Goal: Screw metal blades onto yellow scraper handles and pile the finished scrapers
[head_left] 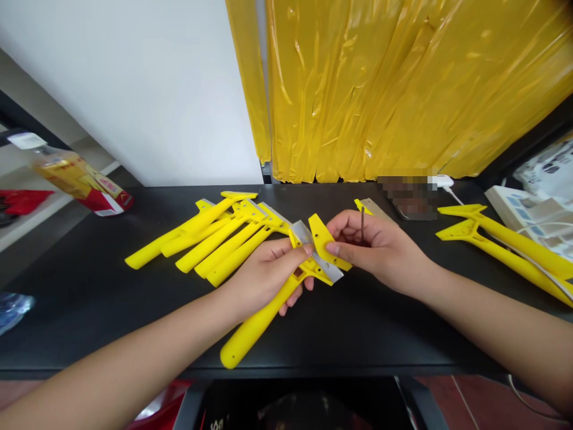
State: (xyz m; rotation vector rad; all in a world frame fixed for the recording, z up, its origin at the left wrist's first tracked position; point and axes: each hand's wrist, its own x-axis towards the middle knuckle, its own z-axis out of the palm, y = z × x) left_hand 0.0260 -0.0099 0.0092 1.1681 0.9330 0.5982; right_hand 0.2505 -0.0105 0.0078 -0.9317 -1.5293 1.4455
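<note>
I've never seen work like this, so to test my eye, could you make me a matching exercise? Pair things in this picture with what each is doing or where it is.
Things:
1 left hand
2 right hand
3 yellow scrapers
4 yellow plastic sheeting

States:
A hanging behind the black table
B pinching a thin dark rod
C gripping a yellow handle
D lying grouped on the table

Pairs: 1-C, 2-B, 3-D, 4-A

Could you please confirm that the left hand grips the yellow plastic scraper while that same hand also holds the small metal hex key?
Not quite: the small metal hex key is in the right hand, as the head view shows. The left hand does grip the yellow plastic scraper.
</note>
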